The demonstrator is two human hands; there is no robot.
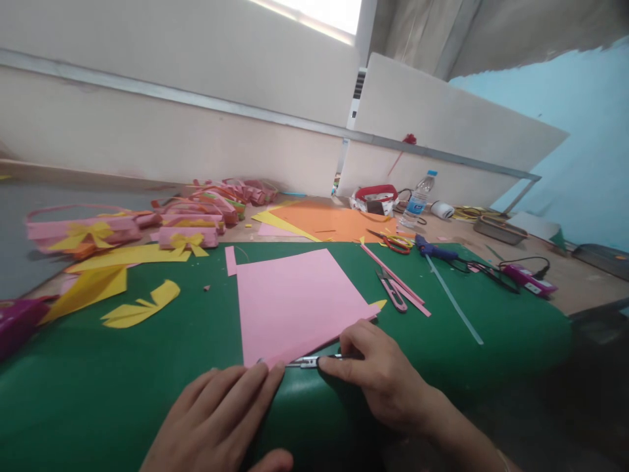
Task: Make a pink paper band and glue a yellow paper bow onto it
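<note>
A pink sheet of paper (pixel 299 301) lies on the green mat (pixel 452 367), one corner pointing toward me. My left hand (pixel 221 406) rests flat on its near corner, fingers stretched out and side by side. In my right hand (pixel 383 370) is a slim metal craft knife (pixel 308 362), gripped between thumb and curled fingers. Its tip points left along the sheet's near edge, close to my left fingertips. Part of the knife's handle is hidden by my hand. A narrow pink strip (pixel 230 261) lies by the sheet's far left corner.
Pink thread snips (pixel 392 292), paper strips (pixel 400 282), scissors (pixel 396 242) and a blue glue gun (pixel 435 249) lie to the right. A water bottle (pixel 420 200) stands behind. Left are yellow cut pieces (pixel 142 307) and pink paper baskets (pixel 88 233); orange sheets (pixel 334 219) lie behind.
</note>
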